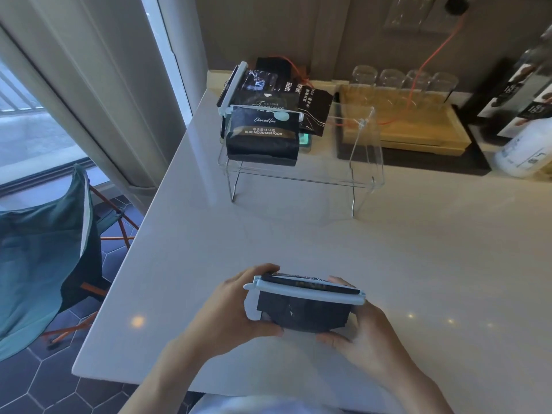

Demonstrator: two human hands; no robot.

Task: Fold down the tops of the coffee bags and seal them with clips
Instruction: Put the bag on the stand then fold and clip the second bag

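A black coffee bag [301, 313] sits near the table's [418, 264] front edge, toward its left side, held between both hands. A pale blue clip [304, 289] runs across its folded top from left to right. The bag's printing is too dark and blurred to read, and its lower face is hidden behind the fingers and its own shadow.

The left hand [236, 309] curls round the bag's left side, thumb underneath at the near face and fingers wrapping behind near the clip's end. The right hand [358, 330] grips the right side in the same way, thumb on the near face; its fingertips are hidden behind the bag. Both forearms are cut off by the bottom edge.

Toward the table's far left corner stands a clear acrylic shelf [367, 162] carrying several more black coffee bags [263, 135], at least two with pale clips [233, 88] on them; how many bags lie in the pile cannot be told. Behind it, along the far edge, a wooden tray [418, 130] holds upturned glasses [388, 82], blurred. A white bottle [525, 147] at the right edge is partly cut off.
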